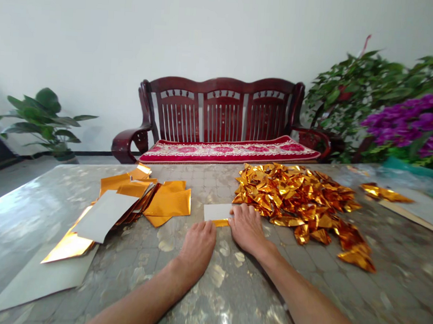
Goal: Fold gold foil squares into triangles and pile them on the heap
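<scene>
My right hand (247, 227) lies flat on the right end of a small white-backed sheet of gold foil paper (217, 213), its fingers on top of the sheet. A gold strip of the sheet's folded edge (220, 223) shows along the near side. My left hand (196, 251) rests on the table, its fingertips at the left end of that strip. A heap of crumpled or folded gold foil pieces (295, 201) lies just beyond my right hand. Flat gold foil sheets (166, 203) and white-backed sheets (103, 216) lie in an untidy stack left of my hands.
The table has a glossy, mottled grey top (230, 290). A large white sheet (36, 280) lies at its near left, and gold foil on white sheets (385, 193) lies at the right. Behind stand a dark red wooden bench (219, 113) and potted plants.
</scene>
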`<state>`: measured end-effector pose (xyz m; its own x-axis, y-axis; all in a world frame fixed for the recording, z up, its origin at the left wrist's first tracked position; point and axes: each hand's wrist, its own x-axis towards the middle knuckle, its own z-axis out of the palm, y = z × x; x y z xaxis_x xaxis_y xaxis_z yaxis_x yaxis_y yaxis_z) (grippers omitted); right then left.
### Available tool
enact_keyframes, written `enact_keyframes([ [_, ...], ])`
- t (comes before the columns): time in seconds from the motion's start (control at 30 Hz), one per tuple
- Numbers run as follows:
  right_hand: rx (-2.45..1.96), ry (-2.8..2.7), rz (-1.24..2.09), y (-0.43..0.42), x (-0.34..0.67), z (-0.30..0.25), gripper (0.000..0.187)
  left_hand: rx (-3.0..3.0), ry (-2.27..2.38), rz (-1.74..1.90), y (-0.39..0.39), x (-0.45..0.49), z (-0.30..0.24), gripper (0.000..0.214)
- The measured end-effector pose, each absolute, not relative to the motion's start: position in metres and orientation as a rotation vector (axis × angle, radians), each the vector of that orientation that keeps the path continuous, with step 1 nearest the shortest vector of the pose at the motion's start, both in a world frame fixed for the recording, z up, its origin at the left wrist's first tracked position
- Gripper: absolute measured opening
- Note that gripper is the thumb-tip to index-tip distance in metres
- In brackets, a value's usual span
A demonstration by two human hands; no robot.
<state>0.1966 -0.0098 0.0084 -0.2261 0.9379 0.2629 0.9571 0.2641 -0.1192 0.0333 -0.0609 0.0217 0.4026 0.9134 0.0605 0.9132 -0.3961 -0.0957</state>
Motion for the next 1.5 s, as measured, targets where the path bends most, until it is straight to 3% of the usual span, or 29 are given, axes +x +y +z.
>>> enact_keyframes([
  [0.33,-1.445,-2.425,-0.088,-0.011,0.214,0.016,0.016,-2.424,-1.707,-0.144,-0.061,0.026,0.020,0.020],
  [0.53,-1.098,-2.579,0.029,-0.023,0.200,0.019,0.018,-2.475,-1.827,-0.368,-0.034,0.003,0.017,0.032],
  [1.07,-1.073,-2.442,0.158,-0.010,0.203,0.012,0.037,-2.704,-1.863,-0.494,-0.012,-0.009,0.010,0.037],
  [1.5,-1.057,-2.543,0.117,-0.012,0.199,0.014,0.032,-2.707,-1.851,-0.616,-0.008,-0.008,0.005,0.040],
])
